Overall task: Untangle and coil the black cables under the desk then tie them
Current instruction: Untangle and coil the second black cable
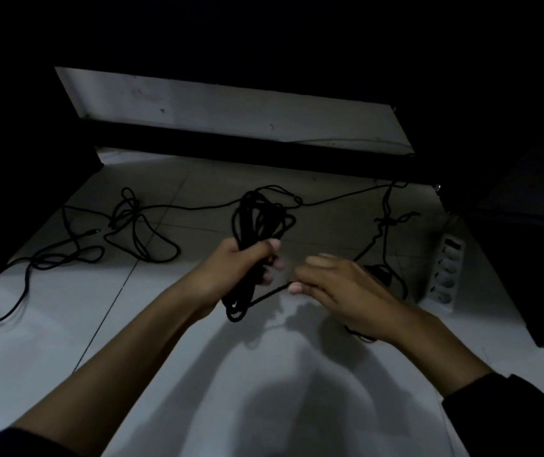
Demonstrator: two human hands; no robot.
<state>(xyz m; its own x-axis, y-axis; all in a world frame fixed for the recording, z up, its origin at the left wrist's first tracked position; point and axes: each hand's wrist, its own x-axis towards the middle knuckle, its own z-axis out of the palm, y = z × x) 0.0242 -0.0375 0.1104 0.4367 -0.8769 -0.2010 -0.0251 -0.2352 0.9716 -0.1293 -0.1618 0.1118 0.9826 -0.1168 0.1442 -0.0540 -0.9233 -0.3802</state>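
The left hand (241,262) has its grip curled tight round the coiled black cable (257,222) above the floor (66,324), and the right hand (339,285), beside that coil, pinches the loose strand (269,295), which should be wound evenly under light tension.

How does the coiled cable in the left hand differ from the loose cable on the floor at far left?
The coiled cable is gathered into tight stacked loops; the loose cable sprawls in open, uneven loops and a tangle. The coiled cable is gripped by the left hand and lifted; the loose cable lies untouched on the floor. A strand from the coil runs to the right hand, which pinches it. Both are thin and black.
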